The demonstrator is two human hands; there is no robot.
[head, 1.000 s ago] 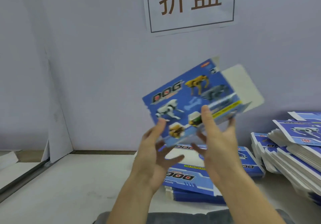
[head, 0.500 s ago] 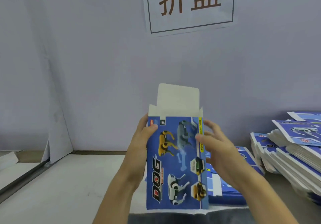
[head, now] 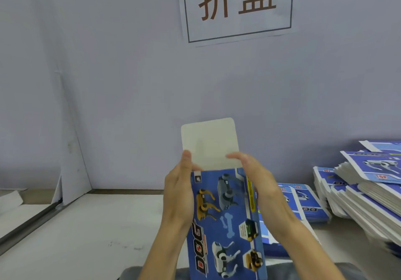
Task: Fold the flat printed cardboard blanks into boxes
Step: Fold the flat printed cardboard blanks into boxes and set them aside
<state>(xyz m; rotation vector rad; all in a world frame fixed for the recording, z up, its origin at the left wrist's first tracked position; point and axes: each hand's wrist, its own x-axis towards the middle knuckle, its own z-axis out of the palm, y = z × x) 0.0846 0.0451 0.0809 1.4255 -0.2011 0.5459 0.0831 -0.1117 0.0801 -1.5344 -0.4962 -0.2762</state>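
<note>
I hold a blue printed box [head: 225,221] upright in front of me, its robot-dog pictures facing me and its white top flap [head: 209,143] standing up. My left hand [head: 179,195] grips the box's upper left edge, thumb at the base of the flap. My right hand [head: 258,184] holds the upper right edge, its fingers curled over the flap's lower right corner. The box's lower end reaches down to my lap.
Flat blue blanks [head: 301,201] lie on the white table [head: 86,236] behind the box. Taller stacks of blanks [head: 368,188] fill the right side. A wall [head: 130,84] with a paper sign [head: 236,6] stands close behind.
The box turned from tilted in the air to upright and came nearer. Both hands slid up to its top corners, and the top flap now stands fully in view.
</note>
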